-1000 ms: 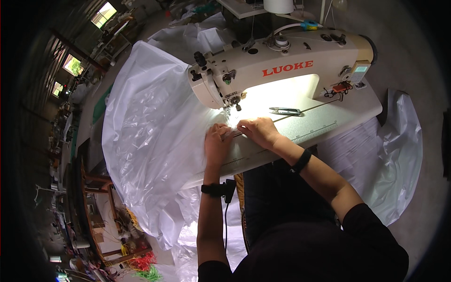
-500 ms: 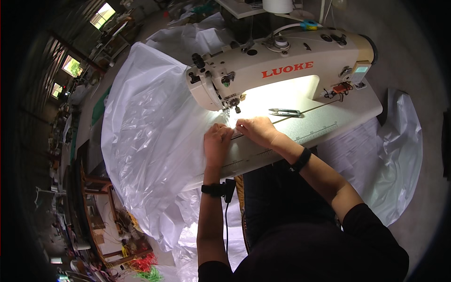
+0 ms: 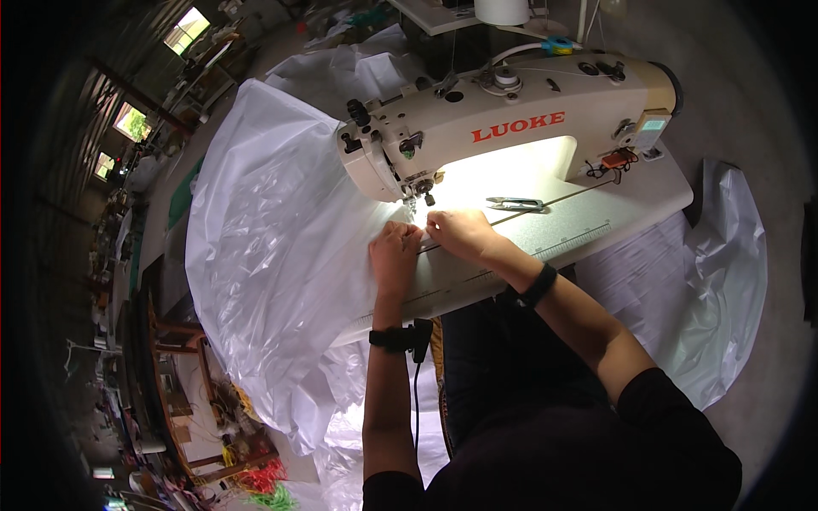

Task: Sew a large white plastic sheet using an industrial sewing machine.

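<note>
A white industrial sewing machine (image 3: 511, 102) stands before me, its lamp lighting the needle area. Large glossy white plastic sheeting (image 3: 273, 213) spreads over the left of the machine bed, with its edge near the presser foot (image 3: 411, 207). Just in front of the foot, my left hand (image 3: 396, 255) is closed on that sheeting. My right hand (image 3: 460, 234) pinches the sheeting's edge beside it, fingertips close to the left ones. The exact fold between the fingers is too bright and small to make out. Thread snips (image 3: 515, 204) lie on the bed right of my right hand.
A ruler scale (image 3: 575, 241) runs along the bed's front edge. More white sheeting (image 3: 724, 281) hangs at the right, and some lies below the table. A white thread cone (image 3: 503, 10) stands behind the machine. At lower left are a wooden frame (image 3: 162, 341) and red strands (image 3: 264, 475).
Both hands stay by the presser foot and keep hold of the sheeting. My right wrist has shifted slightly left; my left forearm has moved slightly right.
</note>
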Motion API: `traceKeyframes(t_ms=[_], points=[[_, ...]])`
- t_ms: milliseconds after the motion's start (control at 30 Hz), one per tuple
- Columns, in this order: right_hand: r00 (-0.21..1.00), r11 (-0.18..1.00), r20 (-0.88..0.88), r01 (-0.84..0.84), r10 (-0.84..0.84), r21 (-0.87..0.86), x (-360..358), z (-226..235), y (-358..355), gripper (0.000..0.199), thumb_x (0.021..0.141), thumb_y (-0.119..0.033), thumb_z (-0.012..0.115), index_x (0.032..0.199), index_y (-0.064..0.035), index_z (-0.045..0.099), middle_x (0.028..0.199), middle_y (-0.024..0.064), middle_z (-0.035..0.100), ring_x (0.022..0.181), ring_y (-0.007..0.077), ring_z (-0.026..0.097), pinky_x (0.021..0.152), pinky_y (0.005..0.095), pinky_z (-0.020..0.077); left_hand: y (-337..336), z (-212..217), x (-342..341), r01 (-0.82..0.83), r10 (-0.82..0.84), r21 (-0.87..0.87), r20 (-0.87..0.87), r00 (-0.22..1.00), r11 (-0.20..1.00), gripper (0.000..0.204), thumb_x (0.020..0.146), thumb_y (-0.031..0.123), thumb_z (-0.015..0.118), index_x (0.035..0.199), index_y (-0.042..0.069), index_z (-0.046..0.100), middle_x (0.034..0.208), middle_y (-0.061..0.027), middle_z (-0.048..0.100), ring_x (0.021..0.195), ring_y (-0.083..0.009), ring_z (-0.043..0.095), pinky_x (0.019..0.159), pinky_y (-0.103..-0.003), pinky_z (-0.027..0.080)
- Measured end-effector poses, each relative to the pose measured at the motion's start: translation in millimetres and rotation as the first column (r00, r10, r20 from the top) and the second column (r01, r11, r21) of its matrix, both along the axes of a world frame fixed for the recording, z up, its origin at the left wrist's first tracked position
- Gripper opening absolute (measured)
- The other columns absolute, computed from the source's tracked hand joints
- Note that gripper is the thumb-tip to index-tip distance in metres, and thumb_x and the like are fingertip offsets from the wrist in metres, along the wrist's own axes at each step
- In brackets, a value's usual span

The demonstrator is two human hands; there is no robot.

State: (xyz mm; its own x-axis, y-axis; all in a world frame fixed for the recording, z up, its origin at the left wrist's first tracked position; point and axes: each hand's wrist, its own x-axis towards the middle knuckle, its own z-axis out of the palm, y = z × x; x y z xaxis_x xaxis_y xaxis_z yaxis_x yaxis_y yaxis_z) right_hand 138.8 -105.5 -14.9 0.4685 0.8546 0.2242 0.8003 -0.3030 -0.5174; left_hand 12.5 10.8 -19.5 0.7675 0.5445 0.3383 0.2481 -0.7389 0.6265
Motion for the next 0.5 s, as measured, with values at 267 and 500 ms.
traceKeyframes(t_ms=[267, 500], points=[[0.959, 0.996, 0.276, -0.084, 0.069, 0.043, -14.5, -6.5, -33.3, 0.021, 0.090, -0.018, 0.053, 0.110, -0.0136, 0.062, 0.090, 0.0062, 0.064, 0.081, 0.0239, 0.068, 0.066, 0.0347, 0.0537, -6.7, 7.0, 5.5, -0.054, 0.053, -0.019, -0.068, 0.996, 0.998, 0.017, 0.081, 0.021, 0.071, 0.082, 0.004, 0.069, 0.086, -0.0092, 0.065, 0.080, -0.0293, 0.065, 0.078, -0.042, 0.047], [0.965, 0.998, 0.255, -0.058, 0.062, -0.020, -18.8, -9.3, -30.7, 0.027, 0.091, -0.016, 0.052, 0.115, -0.0135, 0.064, 0.088, 0.0072, 0.064, 0.082, 0.0250, 0.068, 0.067, 0.0373, 0.0546, -7.4, 8.2, -13.7, 0.050, -0.044, 0.350, -0.026, 0.999, 0.935, 0.012, 0.086, 0.009, 0.064, 0.095, 0.004, 0.070, 0.103, -0.0089, 0.067, 0.096, -0.0296, 0.061, 0.085, -0.037, 0.048]])
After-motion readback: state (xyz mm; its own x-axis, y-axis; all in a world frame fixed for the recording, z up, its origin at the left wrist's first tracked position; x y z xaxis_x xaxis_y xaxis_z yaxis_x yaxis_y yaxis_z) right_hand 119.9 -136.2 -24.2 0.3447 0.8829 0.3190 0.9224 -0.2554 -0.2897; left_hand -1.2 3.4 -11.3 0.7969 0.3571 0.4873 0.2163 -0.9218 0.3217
